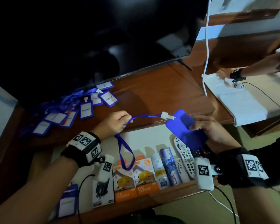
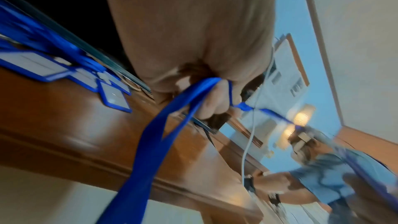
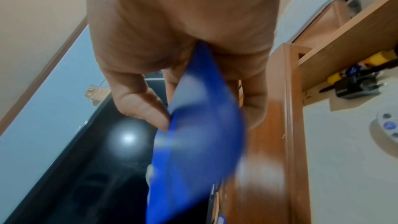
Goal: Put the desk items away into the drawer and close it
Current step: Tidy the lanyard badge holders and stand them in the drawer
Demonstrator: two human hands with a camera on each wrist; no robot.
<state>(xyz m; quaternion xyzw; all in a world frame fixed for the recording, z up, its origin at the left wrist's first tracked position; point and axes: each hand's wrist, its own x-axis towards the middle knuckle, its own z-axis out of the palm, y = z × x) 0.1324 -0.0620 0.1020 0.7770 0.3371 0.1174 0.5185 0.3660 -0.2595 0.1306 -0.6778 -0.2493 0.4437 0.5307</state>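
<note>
Above the open white-lined drawer [image 1: 152,135], at the front edge of the brown wooden worktop [image 1: 152,88]: right hand [image 1: 212,130], fingers [image 1: 196,125] clamped on a flat blue plastic badge holder [image 1: 184,126], thumb pressed against its face in the right wrist view. Left hand [image 1: 115,122], fingers [image 2: 215,98] curled tight round the blue fabric lanyard [image 1: 125,152] of that holder. Lanyard drawn across from the left fingers to a white plastic clip [image 1: 166,115] at the holder's top edge; remainder hanging as a loop below the left fingers, down over the drawer contents.

Below the fingers, inside the drawer: two orange-and-white charger boxes [image 1: 134,180] side by side, a white box with a black product picture [image 1: 102,193] left of them, a slim purple patterned box [image 1: 170,167] to their right, then a white remote control with coloured buttons [image 1: 184,156] under the right fingers. One blue-framed name badge [image 1: 66,201] at the drawer's left end.

Beyond the left fingers, on the worktop: a heap of blue-framed name badges with blue lanyards [image 1: 68,110], lying against the base of a large black screen [image 1: 87,38]. Beyond the right fingers: a white cable [image 1: 206,62] hanging down, and a second person's arm [image 1: 257,67] over white sheets.
</note>
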